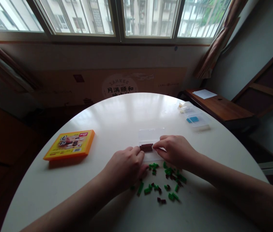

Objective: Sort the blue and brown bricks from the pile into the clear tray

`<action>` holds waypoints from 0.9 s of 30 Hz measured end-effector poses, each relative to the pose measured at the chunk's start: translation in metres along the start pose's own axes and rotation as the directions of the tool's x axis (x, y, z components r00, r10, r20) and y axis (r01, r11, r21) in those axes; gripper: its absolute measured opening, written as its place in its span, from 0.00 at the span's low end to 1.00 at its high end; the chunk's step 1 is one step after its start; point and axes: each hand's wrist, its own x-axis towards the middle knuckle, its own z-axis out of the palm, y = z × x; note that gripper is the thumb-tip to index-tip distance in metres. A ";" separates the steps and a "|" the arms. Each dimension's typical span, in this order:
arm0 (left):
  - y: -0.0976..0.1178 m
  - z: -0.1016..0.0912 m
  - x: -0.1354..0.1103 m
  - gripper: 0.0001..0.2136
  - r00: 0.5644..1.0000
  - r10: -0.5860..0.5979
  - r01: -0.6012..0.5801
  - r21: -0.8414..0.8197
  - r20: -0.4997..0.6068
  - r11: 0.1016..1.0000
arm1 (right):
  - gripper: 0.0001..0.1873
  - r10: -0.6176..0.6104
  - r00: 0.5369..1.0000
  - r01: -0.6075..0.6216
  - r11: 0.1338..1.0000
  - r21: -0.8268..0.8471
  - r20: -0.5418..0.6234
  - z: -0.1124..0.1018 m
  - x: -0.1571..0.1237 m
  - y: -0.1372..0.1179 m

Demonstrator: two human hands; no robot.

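A small brown block of building bricks, in neat rows, sits in a clear open plastic box on the round table. At the block's left end is my left hand, its fingers curled and fingertips against the bricks. My right hand pinches with thumb and forefinger at the right end; whether a single loose brick is between those fingertips is too small to tell. Just nearer to me, loose green bricks and brown bricks lie scattered, some partly behind my left hand.
An orange-and-yellow game box lies at the table's left. Clear plastic cases, one with blue pieces, stand at the back right. The white round table has a curved far edge below the window. A wooden desk holds paper.
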 end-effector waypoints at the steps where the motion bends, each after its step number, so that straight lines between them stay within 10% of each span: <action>1: 0.000 0.001 0.000 0.09 1.000 -0.003 0.002 -0.005 -0.006 1.000 | 0.12 -0.001 1.000 0.001 1.000 0.001 -0.001 0.000 0.000 0.000; 27: -0.003 0.002 -0.003 0.11 1.000 -0.021 0.021 -0.073 -0.005 0.997 | 0.11 -0.034 0.999 0.032 0.998 0.059 0.034 -0.005 -0.002 -0.001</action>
